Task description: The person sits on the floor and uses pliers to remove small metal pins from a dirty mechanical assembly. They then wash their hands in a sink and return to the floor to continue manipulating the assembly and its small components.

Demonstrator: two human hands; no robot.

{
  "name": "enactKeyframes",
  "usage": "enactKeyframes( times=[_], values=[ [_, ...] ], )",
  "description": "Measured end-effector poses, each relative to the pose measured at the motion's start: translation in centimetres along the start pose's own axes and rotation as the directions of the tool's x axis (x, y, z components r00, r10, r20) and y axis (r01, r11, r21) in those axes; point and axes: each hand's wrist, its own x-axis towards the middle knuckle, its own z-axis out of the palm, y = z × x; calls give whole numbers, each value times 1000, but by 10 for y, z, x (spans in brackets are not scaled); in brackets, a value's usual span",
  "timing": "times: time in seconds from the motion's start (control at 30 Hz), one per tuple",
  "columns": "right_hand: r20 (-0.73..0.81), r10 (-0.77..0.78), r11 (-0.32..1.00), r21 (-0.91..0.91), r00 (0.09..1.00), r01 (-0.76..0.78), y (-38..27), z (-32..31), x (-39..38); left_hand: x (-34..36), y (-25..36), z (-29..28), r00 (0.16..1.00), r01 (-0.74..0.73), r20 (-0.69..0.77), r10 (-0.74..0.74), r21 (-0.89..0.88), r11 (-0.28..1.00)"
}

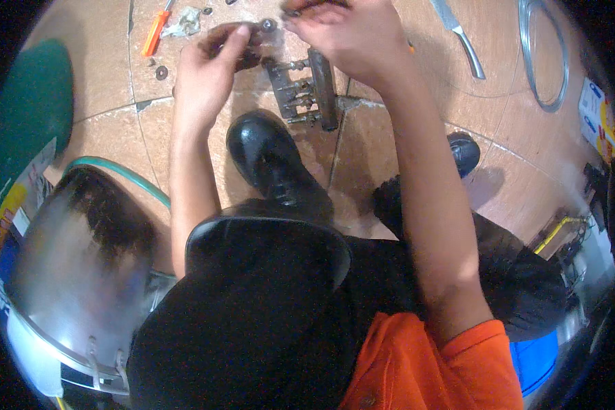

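Note:
At the top of the head view, my left hand is closed, thumb against curled fingers. At its fingertips is a small dark round metal part with a bright centre. My right hand is just to the right, its fingers bent together and partly cut off by the upper edge. A dark strip shows along them; whether it is a held thing or dirty fingers is unclear. Below and between both hands, a dark metal manifold with several small valve-like fittings lies on the tiled floor.
An orange-handled screwdriver, a crumpled rag and a washer lie at the upper left. To the right are a knife and a coil of wire. A large stained metal pot stands left of my legs.

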Motion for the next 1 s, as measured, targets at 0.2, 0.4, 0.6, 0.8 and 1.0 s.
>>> enactKeyframes(
  times=[0.2,0.4,0.6,0.8,1.0],
  values=[
    [-260,-147,988,15,954,156,56,-16,-10,-13,-19,-6,1000,11,-5,-10,337,941],
    [-137,-91,996,12,986,94,42,-21,0,-23,-40,10,987,89,101,-126,314,945],
    [-51,-74,965,-256,996,59,-24,-52,31,-26,-40,34,997,-41,75,4,498,866],
    [172,-49,793,-593,984,144,-50,-142,-3,-35,-18,45,989,-146,84,122,697,702],
    [-22,117,916,-384,993,-117,-17,-197,-116,-32,-43,49,956,-177,286,60,403,898]
  ],
)
